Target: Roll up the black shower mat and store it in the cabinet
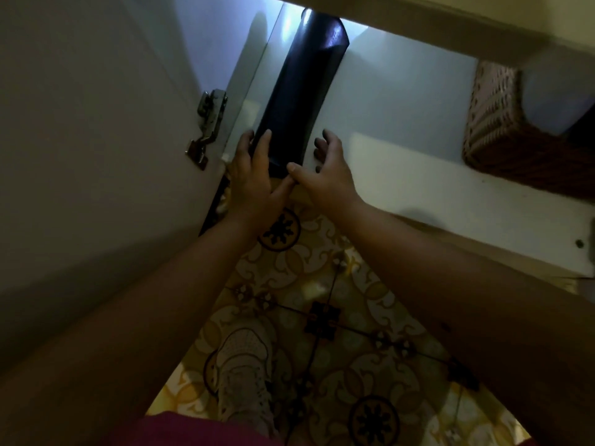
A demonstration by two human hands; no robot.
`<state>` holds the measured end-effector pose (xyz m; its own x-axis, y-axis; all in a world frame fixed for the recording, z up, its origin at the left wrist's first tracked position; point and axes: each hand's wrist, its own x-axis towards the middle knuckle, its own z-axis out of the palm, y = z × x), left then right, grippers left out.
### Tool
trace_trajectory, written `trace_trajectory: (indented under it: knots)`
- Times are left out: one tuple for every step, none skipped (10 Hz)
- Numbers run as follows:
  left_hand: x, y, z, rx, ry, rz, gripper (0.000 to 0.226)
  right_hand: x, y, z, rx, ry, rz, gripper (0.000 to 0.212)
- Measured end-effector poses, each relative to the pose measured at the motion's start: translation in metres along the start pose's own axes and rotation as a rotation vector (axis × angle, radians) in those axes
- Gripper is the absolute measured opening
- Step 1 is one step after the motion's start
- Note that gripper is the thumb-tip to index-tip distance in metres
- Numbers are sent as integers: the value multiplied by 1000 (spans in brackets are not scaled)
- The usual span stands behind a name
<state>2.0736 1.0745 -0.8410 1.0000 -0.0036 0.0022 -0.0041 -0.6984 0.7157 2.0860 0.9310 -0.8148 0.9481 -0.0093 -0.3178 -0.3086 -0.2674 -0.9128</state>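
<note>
Cabinet (pixel 402 123) holds rolled black mat (pixel 302 91) and wicker basket (pixel 495 123).

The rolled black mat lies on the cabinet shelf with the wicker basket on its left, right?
No. The head view shows the wicker basket to the right of the rolled black mat, not the left. The mat does lie on the cabinet shelf.

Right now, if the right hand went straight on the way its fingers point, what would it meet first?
Probably the right flank of the rolled black mat, which slants across the right hand and its path; depth is unclear.
</note>
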Motion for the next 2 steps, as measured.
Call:
trace_trajectory:
  knots:
    - [-1,0,-5,41,5,11,76,-16,13,-9,26,22,3,83]
    - [-1,5,-12,92,9,25,76,-38,24,-21,-109,46,-19,80]
